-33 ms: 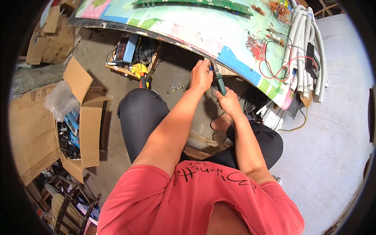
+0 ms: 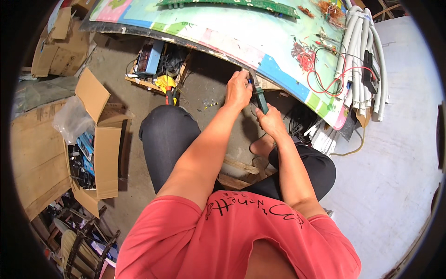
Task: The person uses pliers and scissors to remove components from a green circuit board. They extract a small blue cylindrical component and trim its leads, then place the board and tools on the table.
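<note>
An open cardboard box [image 2: 106,160], at left, holds blue packages [image 2: 86,146] and black items [image 2: 81,176]. A wooden tray [image 2: 145,84] holds a blue-sided object [image 2: 154,58]. At the edge of a smooth, printed table [image 2: 223,32], the right hand [image 2: 271,121] wraps round a green-handled tool [image 2: 261,100], its metal end pointing forward and slightly left. Beside it, the left hand [image 2: 239,90] curls; its grip is unclear.

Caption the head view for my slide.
At a colourful table, the right hand grips a green-handled tool near the left hand.
</note>
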`<state>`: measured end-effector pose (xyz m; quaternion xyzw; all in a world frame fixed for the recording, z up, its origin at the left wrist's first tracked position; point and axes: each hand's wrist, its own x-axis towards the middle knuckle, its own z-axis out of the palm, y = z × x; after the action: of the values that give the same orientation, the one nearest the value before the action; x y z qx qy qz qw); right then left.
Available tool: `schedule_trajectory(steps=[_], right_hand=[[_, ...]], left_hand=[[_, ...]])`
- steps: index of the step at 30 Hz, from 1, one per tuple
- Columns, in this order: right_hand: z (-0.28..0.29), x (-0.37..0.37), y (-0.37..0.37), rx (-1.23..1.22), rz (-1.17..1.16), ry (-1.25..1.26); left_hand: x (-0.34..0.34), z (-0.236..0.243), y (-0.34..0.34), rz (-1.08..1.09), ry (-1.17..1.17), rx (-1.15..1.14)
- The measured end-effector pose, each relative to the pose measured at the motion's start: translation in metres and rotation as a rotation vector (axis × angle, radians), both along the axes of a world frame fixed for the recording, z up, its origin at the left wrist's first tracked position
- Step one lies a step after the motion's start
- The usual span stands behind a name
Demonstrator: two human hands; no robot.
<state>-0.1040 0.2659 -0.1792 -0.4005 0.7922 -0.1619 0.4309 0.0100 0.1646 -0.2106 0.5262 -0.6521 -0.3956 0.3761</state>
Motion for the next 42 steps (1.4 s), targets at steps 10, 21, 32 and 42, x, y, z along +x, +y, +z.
schedule_trajectory(steps=[10, 21, 32, 42], right_hand=[[0.044, 0.017, -0.010, -0.317, 0.003, 0.082], [0.019, 0.006, -0.005, -0.044, 0.065, 0.107], [0.003, 0.006, -0.010, -0.083, 0.000, 0.071], [0.006, -0.003, 0.002, -0.128, -0.147, -0.087]], left_hand=[[0.003, -0.002, -0.001, 0.001, 0.006, -0.019], [0.000, -0.005, 0.003, 0.028, 0.025, 0.044], [0.006, -0.006, 0.012, 0.050, -0.012, 0.058], [0.003, -0.002, 0.000, -0.019, -0.060, -0.013]])
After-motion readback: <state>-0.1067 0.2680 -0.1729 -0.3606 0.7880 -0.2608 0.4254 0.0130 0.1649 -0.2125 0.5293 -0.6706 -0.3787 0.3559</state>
